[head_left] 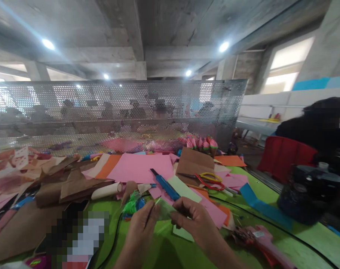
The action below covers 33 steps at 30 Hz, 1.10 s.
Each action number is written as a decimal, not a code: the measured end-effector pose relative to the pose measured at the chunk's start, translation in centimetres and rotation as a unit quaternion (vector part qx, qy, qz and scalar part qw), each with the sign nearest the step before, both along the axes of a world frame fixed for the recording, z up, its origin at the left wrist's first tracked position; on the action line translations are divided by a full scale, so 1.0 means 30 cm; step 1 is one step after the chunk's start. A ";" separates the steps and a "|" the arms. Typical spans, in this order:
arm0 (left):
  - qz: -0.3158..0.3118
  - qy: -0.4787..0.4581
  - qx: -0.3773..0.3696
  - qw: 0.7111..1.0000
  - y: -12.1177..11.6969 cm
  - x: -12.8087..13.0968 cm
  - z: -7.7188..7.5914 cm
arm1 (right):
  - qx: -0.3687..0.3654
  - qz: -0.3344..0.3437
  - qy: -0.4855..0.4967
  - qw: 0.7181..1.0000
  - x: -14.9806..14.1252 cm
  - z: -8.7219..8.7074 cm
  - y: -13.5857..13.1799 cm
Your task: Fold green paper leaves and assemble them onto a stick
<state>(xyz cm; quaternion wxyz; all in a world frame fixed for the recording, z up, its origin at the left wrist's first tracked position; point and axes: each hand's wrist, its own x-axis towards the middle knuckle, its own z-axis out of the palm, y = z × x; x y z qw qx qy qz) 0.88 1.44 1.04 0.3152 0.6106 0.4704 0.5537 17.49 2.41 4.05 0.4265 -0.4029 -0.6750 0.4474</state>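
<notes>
Between my two hands is a small piece of light green paper, raised above the green table. My left hand pinches its left side, and my right hand grips its right edge between thumb and fingers. Just beyond the fingers lies a blue utility knife with its dark blade pointing away to the left. Pale green sheets lie behind and beneath my right hand. Close by my left hand sits a bundle of bright green and blue material, its kind unclear.
Pink sheets, brown paper and scissors with red and yellow handles cover the back. A pink glue gun lies right, near a black cord. A perforated metal screen stands behind; a person sits at right.
</notes>
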 end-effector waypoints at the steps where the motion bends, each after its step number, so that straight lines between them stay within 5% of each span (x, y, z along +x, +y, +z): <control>1: 0.002 -0.010 -0.004 1.000 0.003 0.002 -0.007 | 0.000 0.001 -0.006 1.000 0.001 -0.005 0.002; 15: -0.098 -0.148 -0.029 0.984 0.018 -0.011 0.008 | -0.026 -0.025 0.075 0.997 0.024 -0.005 0.043; 33: -0.054 -0.188 -0.044 0.980 0.012 -0.010 0.052 | -0.084 0.022 0.051 0.995 0.013 -0.002 0.040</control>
